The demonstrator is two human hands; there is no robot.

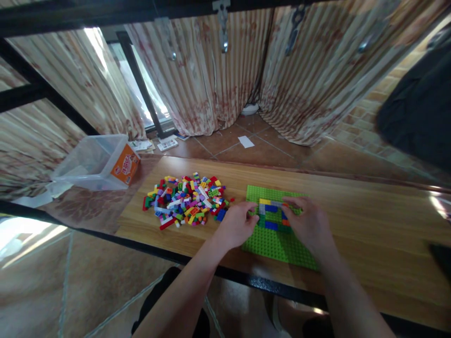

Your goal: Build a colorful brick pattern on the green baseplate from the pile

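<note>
A green studded baseplate (pixel 282 246) lies on the wooden table, with a low outline of toy bricks (pixel 271 226) on it in blue, yellow, grey, orange and green. My left hand (pixel 239 224) is at the outline's left side, its thumb and index finger curled towards each other; a small greenish bit shows there, too small to name. From the right, my right hand (pixel 310 223) reaches in with thumb and index finger bent together at the outline's upper right corner. Its fingertips touch the bricks there, and what they grip is hidden.
A heap of loose mixed bricks (pixel 186 199) spreads over the table (pixel 369 225) left of the baseplate. Beyond the table's left end stands a clear plastic bin (pixel 95 162) with an orange label. Striped curtains (pixel 218 80) hang behind; a dark frame bar crosses the top.
</note>
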